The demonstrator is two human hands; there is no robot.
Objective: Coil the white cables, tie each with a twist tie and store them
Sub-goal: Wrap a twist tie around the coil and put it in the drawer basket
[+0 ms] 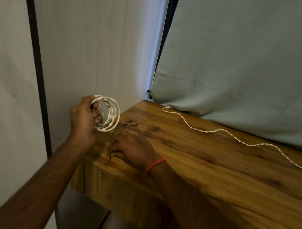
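Coiled white cable (109, 114) sits in the left hand (83, 120), gripped at one side of the loops and held in the air just off the left edge of the wooden surface (207, 160). The right hand (134, 150), with an orange band (156, 166) at its wrist, lies low on the surface with fingers curled toward thin dark twist ties (123, 128) that rest near the corner; whether it has actually pinched one I cannot tell. A second white cable (239, 140) trails loose across the surface toward the grey cloth (249, 60) at the back, not yet coiled. The main risk, as I judge it, is the coil springing open: the twisted cable looks stiff, and only one side is gripped, so any slackening while attention goes to the ties could let loops slide off. The ties are fine and dark against the wood grain, easy to fumble or to nudge over the nearby edge.
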